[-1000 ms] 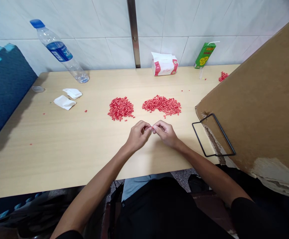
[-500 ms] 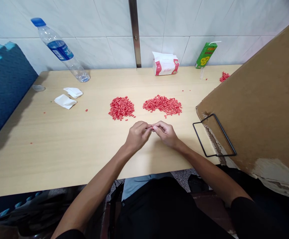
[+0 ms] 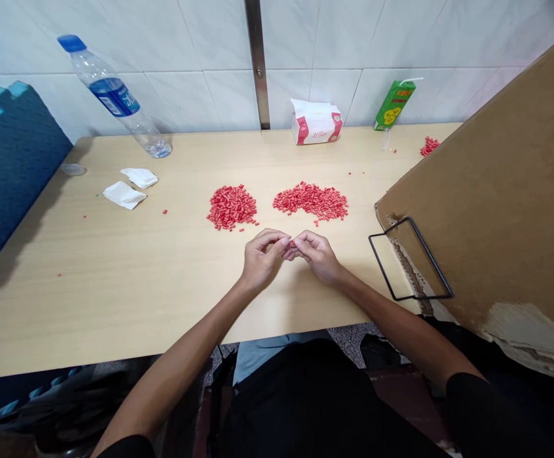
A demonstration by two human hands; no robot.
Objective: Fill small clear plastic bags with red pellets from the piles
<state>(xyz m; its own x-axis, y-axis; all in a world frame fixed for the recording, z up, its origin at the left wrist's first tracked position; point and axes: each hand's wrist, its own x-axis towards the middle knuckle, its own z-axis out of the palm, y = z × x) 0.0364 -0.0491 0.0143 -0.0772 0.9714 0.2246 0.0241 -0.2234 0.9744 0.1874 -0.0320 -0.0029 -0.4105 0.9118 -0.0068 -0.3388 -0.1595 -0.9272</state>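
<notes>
My left hand [image 3: 263, 257] and my right hand [image 3: 318, 256] meet over the table in front of me, fingertips touching or nearly so. A small red piece [image 3: 292, 243] shows at the tips of my right thumb and forefinger, pinched there. The left fingers are bent together in a pinch beside it; whatever lies between them is too small to make out. Just beyond my hands are two piles of short red tube-like pieces, a rounded left pile [image 3: 231, 207] and a wider right pile [image 3: 311, 201].
A tilted-looking water bottle [image 3: 119, 98], folded tissues [image 3: 124, 195], a tissue pack [image 3: 317, 123] and a green drink carton [image 3: 394, 105] stand or lie toward the wall. Cardboard [image 3: 491, 191] with a black wire frame [image 3: 410, 257] borders the right; a blue foam mat [image 3: 14, 172] borders the left.
My left hand has turned a little and its fingers have shifted about the fingertips of my right hand. The piles look unchanged.
</notes>
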